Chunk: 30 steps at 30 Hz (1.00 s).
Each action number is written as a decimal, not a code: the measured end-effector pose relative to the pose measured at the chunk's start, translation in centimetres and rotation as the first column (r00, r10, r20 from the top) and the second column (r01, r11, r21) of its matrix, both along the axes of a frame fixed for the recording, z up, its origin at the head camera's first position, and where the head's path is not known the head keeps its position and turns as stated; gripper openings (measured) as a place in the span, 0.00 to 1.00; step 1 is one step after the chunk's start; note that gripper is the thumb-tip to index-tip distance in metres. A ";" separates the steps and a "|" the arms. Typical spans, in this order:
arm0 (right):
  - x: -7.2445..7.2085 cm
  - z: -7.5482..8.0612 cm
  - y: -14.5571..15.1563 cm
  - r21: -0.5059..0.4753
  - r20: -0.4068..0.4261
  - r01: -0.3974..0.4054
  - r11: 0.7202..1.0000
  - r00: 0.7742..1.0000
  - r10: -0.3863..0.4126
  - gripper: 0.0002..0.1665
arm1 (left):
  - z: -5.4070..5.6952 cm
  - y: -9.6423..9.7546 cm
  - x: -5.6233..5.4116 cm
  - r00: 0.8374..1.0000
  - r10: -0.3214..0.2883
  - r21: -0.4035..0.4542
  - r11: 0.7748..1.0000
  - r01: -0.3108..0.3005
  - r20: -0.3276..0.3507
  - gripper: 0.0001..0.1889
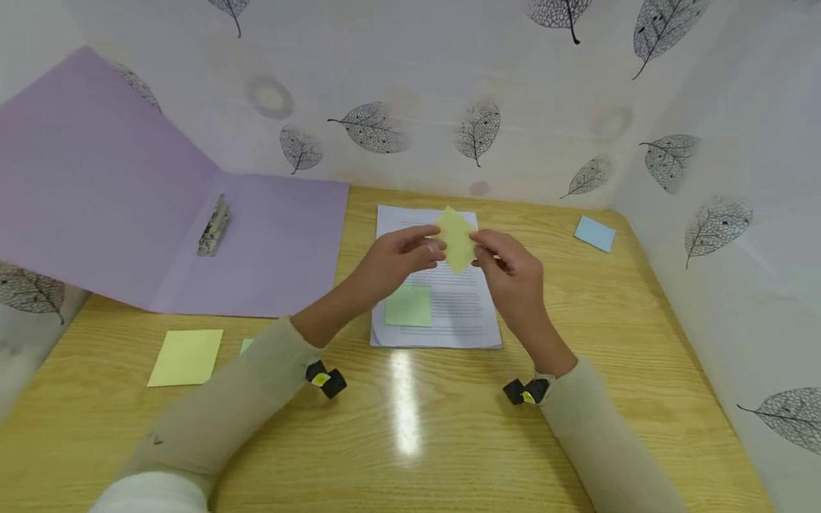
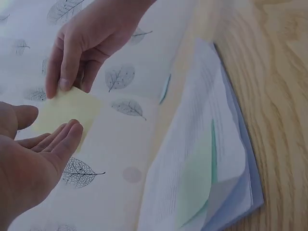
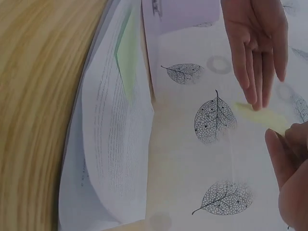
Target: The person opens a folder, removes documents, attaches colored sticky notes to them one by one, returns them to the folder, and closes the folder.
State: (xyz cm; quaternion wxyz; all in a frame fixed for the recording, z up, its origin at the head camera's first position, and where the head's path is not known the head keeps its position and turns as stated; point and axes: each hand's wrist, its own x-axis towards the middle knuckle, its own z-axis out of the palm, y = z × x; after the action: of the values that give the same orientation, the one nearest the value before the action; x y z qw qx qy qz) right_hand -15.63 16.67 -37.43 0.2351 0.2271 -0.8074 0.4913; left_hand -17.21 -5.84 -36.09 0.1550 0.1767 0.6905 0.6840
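A yellow sticky note (image 1: 457, 242) is up in the air over the stack of printed sheets (image 1: 465, 306), turned so one corner points upward. The right hand (image 1: 513, 274) pinches its right side between thumb and fingers. On the other side is the left hand (image 1: 404, 256), its fingers nearly straight and their tips at the note. In the left wrist view the left thumb (image 2: 26, 117) stands apart from those fingers. A green sticky note (image 1: 408, 306) lies on the lower left of the top sheet, one edge lifting in the wrist views.
An open purple folder (image 1: 288, 242) with a metal clip (image 1: 214, 226) stands at the left, its cover against the wall. A yellow pad (image 1: 186, 358) lies in front of it, with a green piece (image 1: 246, 345) partly behind the left sleeve. A blue pad (image 1: 594, 234) sits back right.
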 end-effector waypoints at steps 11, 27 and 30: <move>1.1 -0.7 -0.7 0.381 -0.279 -0.026 0.924 0.950 0.142 0.10 | -0.6 1.2 -1.8 0.995 0.030 0.066 0.997 -0.036 0.092 0.22; -1.6 0.0 1.5 0.453 -0.118 0.146 0.880 0.988 -0.104 0.10 | -2.4 1.9 -2.8 0.992 -0.015 -0.057 0.998 0.022 0.128 0.16; -2.3 -0.4 2.1 0.436 0.005 0.105 0.894 0.993 -0.119 0.10 | -2.9 2.0 -3.3 0.992 -0.018 -0.092 0.995 0.029 0.122 0.17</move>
State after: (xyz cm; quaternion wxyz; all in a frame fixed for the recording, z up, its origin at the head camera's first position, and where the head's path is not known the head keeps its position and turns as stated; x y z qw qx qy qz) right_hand -17.93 18.73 -37.80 0.1938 0.2192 -0.9118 0.2880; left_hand -20.55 -3.82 -38.95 0.2129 0.1353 0.7091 0.6584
